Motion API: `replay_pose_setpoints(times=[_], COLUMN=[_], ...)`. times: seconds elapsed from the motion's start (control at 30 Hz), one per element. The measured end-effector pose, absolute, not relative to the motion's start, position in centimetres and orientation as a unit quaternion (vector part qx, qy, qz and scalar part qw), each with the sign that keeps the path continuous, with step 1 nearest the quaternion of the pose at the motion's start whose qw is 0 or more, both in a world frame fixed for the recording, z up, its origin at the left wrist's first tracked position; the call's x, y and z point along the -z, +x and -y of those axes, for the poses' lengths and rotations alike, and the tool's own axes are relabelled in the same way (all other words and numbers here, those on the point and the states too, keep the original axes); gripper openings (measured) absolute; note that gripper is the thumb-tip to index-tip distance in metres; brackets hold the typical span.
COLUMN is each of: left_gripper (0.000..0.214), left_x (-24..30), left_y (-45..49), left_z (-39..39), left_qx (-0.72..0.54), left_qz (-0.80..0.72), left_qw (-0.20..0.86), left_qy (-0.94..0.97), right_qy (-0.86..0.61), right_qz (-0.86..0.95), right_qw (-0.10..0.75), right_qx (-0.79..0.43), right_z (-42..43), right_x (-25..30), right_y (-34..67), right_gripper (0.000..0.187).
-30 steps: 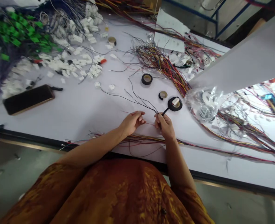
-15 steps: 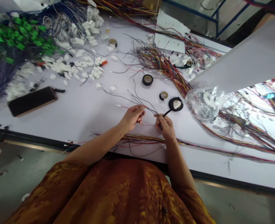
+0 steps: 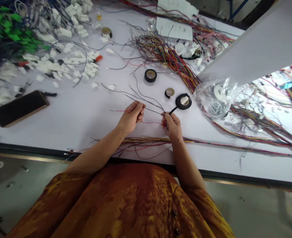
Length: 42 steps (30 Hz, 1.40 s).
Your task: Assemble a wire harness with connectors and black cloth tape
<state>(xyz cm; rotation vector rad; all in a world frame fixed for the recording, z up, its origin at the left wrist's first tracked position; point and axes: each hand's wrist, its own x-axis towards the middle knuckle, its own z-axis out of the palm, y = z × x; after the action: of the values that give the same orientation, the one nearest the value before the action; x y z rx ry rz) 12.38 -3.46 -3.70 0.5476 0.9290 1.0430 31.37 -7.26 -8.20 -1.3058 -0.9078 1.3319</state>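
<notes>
Head view, as I watch remotely:
- I see the left hand and right hand close but apart, each pinching thin black insulated wires.
- The right hand also grips the tail of a black electrical tape roll.
- The wires fan out over the pale tabletop.

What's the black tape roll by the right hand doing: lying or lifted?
Lying flat on the table: the black tape roll rests there, its free end reaching the right hand.
</notes>
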Motion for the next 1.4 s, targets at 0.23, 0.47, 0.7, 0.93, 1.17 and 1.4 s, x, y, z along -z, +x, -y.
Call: replay_pose_setpoints(times=[0.23,0.47,0.7,0.93,1.17,1.4], left_gripper=[0.025,0.018,0.019,0.044,0.010,0.011], left_x=[3.9,5.1,5.6,6.4,9.4,9.4], left_y=[8.7,5.4,4.3,3.1,1.5,2.5], left_z=[2.0,1.3,0.9,2.2,-1.2,-10.6], left_qx=[-0.552,-0.529,-0.531,-0.475,-0.363,-0.354], left_qz=[-0.470,-0.466,-0.428,-0.450,-0.377,-0.412], left_qw=[0.644,0.677,0.699,0.673,0.452,0.388], left_qy=[0.245,0.213,0.214,0.346,0.722,0.744], right_qy=[-0.614,-0.591,-0.474,-0.558,-0.494,-0.476], right_qz=[0.451,0.670,0.818,0.684,0.560,0.620], right_qw=[0.421,0.421,0.250,0.337,0.381,0.280], right_qx=[-0.492,-0.155,-0.207,-0.327,-0.546,-0.557], right_z=[7.1,7.5,3.7,1.0,2.3,2.7], right_x=[8.0,7.4,4.8,6.8,6.5,7.3], right_y=[30.6,28.6,21.1,19.3,20.5,20.4], right_gripper=[0.021,0.019,0.014,0.013,0.013,0.022])
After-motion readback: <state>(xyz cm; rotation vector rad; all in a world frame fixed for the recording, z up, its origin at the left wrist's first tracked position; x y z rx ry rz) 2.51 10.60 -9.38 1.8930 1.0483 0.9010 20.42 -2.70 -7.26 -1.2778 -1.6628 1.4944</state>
